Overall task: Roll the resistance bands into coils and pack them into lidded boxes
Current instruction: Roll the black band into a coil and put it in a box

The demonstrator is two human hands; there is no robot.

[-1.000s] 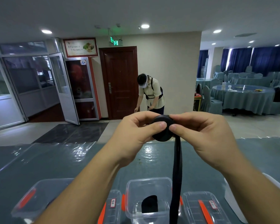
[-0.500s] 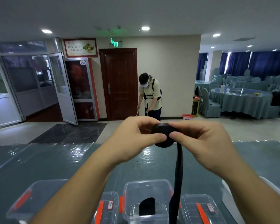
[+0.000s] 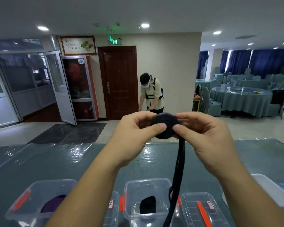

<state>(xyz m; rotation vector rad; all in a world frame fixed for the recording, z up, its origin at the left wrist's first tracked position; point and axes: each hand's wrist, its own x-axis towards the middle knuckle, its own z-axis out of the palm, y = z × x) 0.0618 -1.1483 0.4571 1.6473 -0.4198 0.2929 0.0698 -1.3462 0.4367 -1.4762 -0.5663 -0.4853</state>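
Banquet-hall background, teal plastic-covered table [image 3: 59, 161] in front of us, a person bent over by the brown door [image 3: 120, 82] well behind. We hold the black coil [image 3: 164, 126] up above the table, between both hands: left hand [image 3: 134, 133] pinches its near face with the thumb, fingers curled behind; right hand [image 3: 203, 136] pinches the other side the same way. The band's loose tail [image 3: 179, 169] hangs straight down from the coil, past the middle clear box [image 3: 129, 194], and runs off the bottom edge, so how much is left to wind we cannot tell. Step in hand looks like rolling, mid-way. Next move likely calls for more turns of the coil, feeding the tail in taut and flat. Middle box already has a dark coil in it; the left box [image 3: 23, 202] holds a purple one, partly hidden by our left forearm. Right-hand lid [image 3: 202, 208] label too small to read.
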